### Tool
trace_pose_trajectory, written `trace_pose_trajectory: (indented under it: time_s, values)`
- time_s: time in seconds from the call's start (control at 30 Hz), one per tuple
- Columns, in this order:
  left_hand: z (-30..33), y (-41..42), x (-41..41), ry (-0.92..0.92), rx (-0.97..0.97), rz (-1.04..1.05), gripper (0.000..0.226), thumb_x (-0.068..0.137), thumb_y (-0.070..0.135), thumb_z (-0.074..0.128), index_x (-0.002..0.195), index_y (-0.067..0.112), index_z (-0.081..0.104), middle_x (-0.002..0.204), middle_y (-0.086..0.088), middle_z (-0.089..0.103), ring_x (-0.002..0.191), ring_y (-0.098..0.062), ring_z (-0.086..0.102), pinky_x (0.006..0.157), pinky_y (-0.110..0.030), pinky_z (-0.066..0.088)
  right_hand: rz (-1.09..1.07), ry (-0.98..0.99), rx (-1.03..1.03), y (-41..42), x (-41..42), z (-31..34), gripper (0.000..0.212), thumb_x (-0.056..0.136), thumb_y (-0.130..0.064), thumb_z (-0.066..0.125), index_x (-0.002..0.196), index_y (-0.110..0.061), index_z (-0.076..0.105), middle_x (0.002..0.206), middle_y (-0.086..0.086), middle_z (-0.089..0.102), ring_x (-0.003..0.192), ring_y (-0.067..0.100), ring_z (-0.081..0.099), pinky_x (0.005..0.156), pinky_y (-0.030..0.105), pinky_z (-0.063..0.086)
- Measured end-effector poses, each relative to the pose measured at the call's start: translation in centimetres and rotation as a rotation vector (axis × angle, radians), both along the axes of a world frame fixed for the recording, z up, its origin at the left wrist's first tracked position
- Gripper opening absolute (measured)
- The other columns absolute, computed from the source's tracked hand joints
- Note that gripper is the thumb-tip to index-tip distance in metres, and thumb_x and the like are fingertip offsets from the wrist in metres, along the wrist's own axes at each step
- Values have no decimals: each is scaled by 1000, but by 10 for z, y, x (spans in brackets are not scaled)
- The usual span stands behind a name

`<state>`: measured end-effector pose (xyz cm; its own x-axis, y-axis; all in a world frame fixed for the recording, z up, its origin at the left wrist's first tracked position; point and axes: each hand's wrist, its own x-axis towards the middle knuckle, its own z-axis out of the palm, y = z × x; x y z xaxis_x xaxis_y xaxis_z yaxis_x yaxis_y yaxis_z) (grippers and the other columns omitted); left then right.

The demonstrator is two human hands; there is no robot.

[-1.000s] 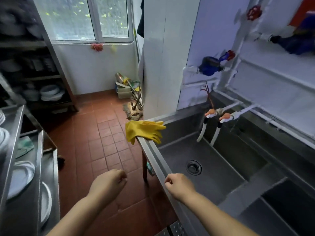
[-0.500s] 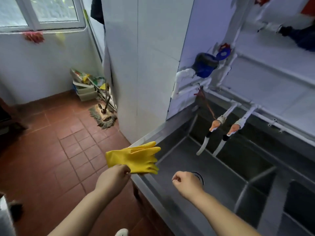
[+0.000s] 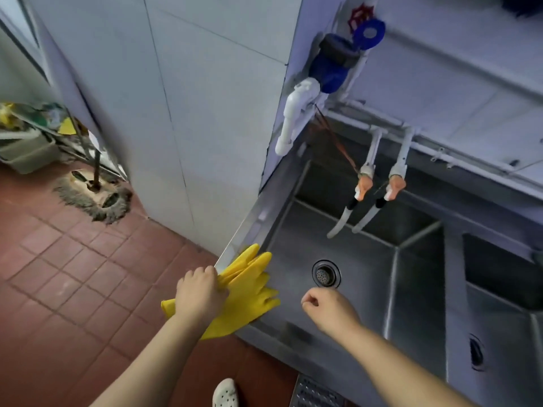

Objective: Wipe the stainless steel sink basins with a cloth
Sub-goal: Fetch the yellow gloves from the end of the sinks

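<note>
Your left hand (image 3: pixel 199 292) has reached the yellow gloves (image 3: pixel 246 292) draped over the sink's front rim (image 3: pixel 235 248) and now grips them; a second ago it hung short of them. Your right hand (image 3: pixel 329 309) hovers loosely curled over the left basin (image 3: pixel 361 312), near the drain (image 3: pixel 326 274), holding nothing. No cloth is visible, so wiping hasn't begun.

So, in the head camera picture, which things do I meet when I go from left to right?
Mop head → left hand → yellow gloves → drain → two taps → second basin.
</note>
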<state>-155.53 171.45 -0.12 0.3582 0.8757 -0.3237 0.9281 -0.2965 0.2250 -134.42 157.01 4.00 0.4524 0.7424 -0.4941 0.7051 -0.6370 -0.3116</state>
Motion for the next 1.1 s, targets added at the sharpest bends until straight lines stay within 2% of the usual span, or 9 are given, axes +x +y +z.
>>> trace_pose_trajectory:
  time_s: [0.13,0.27,0.37,0.47,0.57,0.7,0.87,0.97,1.1]
  values:
    - [2,7,6,9,-72,-78,18,78,31,57,94,22,60,89,2,61,87,-22,58,70,-32,45,-104,22,12,-8,-2,-2,17,87,-29,50,85,-27,67,91,-12,69,87,12,62,74,28,51]
    - [3,5,16,-119,-66,-175,17,81,24,54,96,25,63,80,5,50,74,-16,49,56,-27,38,-152,10,-4,-25,-4,-5,18,88,-29,51,89,-27,69,94,-12,69,89,11,62,75,27,50]
    - [12,-4,30,-220,-24,-235,16,86,24,51,99,27,58,79,6,54,73,-17,53,56,-26,35,-198,10,11,-42,1,-6,18,89,-28,52,91,-26,69,96,-11,69,88,9,62,76,26,50]
    - [28,-16,52,-272,-24,-325,16,86,24,52,102,22,53,89,0,65,86,-25,62,62,-31,44,-256,-12,18,-63,10,-2,17,90,-28,52,93,-26,69,97,-11,69,87,7,62,74,23,49]
    - [52,-29,82,-334,-56,-407,15,83,24,53,96,18,51,83,-2,62,81,-26,61,60,-33,42,-304,-58,43,-88,22,6,17,91,-30,52,95,-28,69,98,-11,69,84,7,60,62,18,41]
    - [78,-60,123,-412,-79,-549,18,79,27,57,95,22,54,75,5,54,72,-20,55,51,-30,34,-386,-92,89,-126,41,18,17,90,-31,55,100,-27,69,101,-8,69,92,12,63,69,22,43]
    - [98,-126,174,-406,-84,-680,22,79,34,58,100,32,53,89,8,61,86,-20,59,61,-29,39,-461,-161,133,-193,64,33,18,90,-31,54,100,-28,68,101,-5,70,94,16,63,63,22,35]
    - [104,-179,204,-403,-86,-775,19,78,35,59,96,33,53,90,9,62,85,-18,59,60,-29,37,-539,-169,174,-248,80,40,19,90,-29,54,100,-24,68,101,-2,70,94,18,64,66,24,41]
    - [108,-262,244,-402,-82,-916,24,81,36,61,103,29,54,96,5,64,91,-19,59,64,-31,42,-646,-154,223,-341,98,46,18,91,-26,53,97,-22,69,96,-3,70,90,16,63,68,26,44]
